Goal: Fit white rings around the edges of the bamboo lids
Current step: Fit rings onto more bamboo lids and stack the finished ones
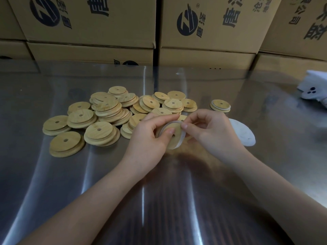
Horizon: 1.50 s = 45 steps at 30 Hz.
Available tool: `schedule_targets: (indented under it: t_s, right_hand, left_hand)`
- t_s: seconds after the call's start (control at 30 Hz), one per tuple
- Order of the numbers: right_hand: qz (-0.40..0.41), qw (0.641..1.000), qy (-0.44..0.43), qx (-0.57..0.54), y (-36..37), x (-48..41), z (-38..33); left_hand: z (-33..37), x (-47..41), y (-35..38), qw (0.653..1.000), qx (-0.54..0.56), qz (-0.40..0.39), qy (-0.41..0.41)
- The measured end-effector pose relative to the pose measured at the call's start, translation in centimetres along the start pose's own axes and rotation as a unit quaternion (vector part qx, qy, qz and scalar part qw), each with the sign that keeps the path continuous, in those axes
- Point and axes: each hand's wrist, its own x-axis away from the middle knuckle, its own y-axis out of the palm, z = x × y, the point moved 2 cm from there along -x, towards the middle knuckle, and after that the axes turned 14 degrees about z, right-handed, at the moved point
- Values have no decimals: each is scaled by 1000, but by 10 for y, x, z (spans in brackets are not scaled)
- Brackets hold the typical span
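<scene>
My left hand (150, 131) grips a round bamboo lid (174, 138) with a small centre hole, held tilted above the steel table. A white ring (182, 137) lies partly around the lid's edge. My right hand (210, 128) pinches that ring at the lid's upper right rim. A heap of several bare bamboo lids (106, 112) lies behind and to the left. One lid with a white ring fitted (220, 105) sits apart at the right. A pile of white rings (243, 132) lies just right of my right hand.
The shiny steel table (159, 200) fills the foreground. Stacked cardboard boxes (203, 32) wall off the far edge. A white crumpled object with dark spots (313, 89) lies at the far right.
</scene>
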Motion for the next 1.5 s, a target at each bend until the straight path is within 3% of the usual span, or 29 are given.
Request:
schedule_targets:
  t_s: [0.23,0.57,0.83,0.93,1.13,1.3,1.5]
  right_hand:
    - [-47,997,45,-29,-7,-8,-2]
    - [-176,981,64,-55,-17,-12,-3]
    - [-155,978,100,-101,-7,-5,-3]
    - [-104,985,84,-108,-4,-1,-4]
    - [-6,998,-23,-66,-1,3,-2]
    - [70,985,-160,4,3,10,-4]
    - [38,996,-59,-49,0,2,-2]
  left_hand:
    - [3,0,0,1000,4,-6,-6]
    - [5,4,1,999,45,-17,3]
    - [-2,-2,-4,988,132,22,-84]
    - [-2,-2,-5,985,146,21,-92]
    - [1,0,-3,986,147,-3,-76]
    - [4,4,1,988,135,-20,-69]
    - [3,1,1,990,119,-7,-78]
